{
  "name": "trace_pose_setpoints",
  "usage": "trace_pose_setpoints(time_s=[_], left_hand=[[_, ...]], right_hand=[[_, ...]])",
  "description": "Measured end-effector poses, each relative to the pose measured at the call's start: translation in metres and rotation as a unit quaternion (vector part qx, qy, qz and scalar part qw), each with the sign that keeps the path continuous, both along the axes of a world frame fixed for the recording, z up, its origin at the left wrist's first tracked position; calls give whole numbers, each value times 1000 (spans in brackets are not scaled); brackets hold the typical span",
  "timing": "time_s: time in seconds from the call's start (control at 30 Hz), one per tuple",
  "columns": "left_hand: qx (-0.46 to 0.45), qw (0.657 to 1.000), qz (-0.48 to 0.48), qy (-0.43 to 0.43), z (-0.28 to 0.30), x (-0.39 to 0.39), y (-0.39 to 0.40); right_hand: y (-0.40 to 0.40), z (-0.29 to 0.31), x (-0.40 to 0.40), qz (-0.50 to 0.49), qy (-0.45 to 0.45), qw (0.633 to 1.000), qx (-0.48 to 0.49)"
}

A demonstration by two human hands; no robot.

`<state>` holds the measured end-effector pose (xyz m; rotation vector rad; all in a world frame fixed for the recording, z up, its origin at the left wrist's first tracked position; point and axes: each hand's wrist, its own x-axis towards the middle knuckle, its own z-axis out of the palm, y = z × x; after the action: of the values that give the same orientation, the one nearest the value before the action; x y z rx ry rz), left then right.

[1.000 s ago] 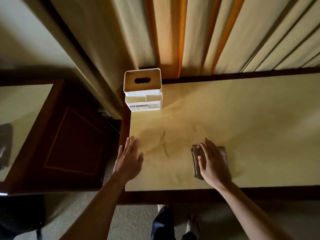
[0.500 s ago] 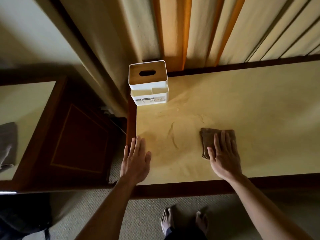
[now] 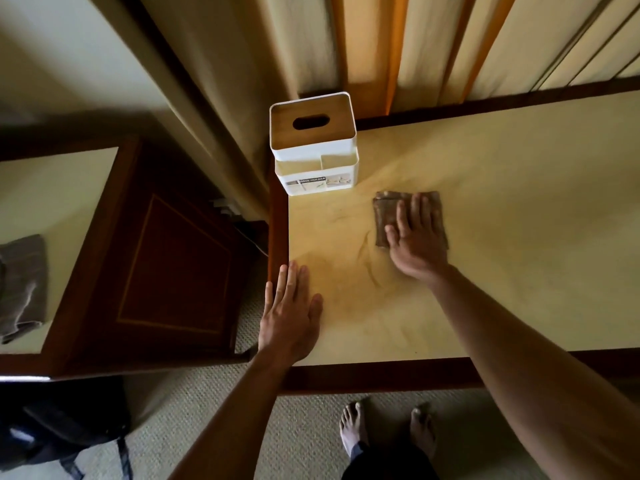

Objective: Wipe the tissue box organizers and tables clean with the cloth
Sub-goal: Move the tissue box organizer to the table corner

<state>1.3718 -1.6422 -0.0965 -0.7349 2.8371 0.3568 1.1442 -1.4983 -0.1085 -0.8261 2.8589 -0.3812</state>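
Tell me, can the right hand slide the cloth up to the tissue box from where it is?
Probably yes. The right hand lies flat on the cloth, and only bare table shows between the cloth and the tissue box up and to its left.

- Cream curtains (image 3: 450, 39) hanging in folds behind, orange light glowing through the gaps.
- Beige carpet (image 3: 304, 434) underfoot.
- Dark wooden cabinet (image 3: 173, 265) standing left, grey towel (image 3: 20, 285) on top.
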Motion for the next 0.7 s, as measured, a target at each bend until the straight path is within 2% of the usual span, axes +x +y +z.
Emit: trace_pose_setpoints(time_s=[0.17, 0.33, 0.5, 0.7], left_hand=[[26, 1000, -1, -7, 4, -1, -3], [42, 999, -4, 1, 9, 0, -3], [47, 999, 0, -12, 12, -1, -3], [56, 998, 7, -12, 11, -2, -2]], right_hand=[[-44, -2, 43, 109, 16, 993, -34], [-21, -7, 97, 157, 32, 986, -44], [36, -7, 109, 94, 28, 995, -9], [73, -5, 73, 24, 3, 999, 32]])
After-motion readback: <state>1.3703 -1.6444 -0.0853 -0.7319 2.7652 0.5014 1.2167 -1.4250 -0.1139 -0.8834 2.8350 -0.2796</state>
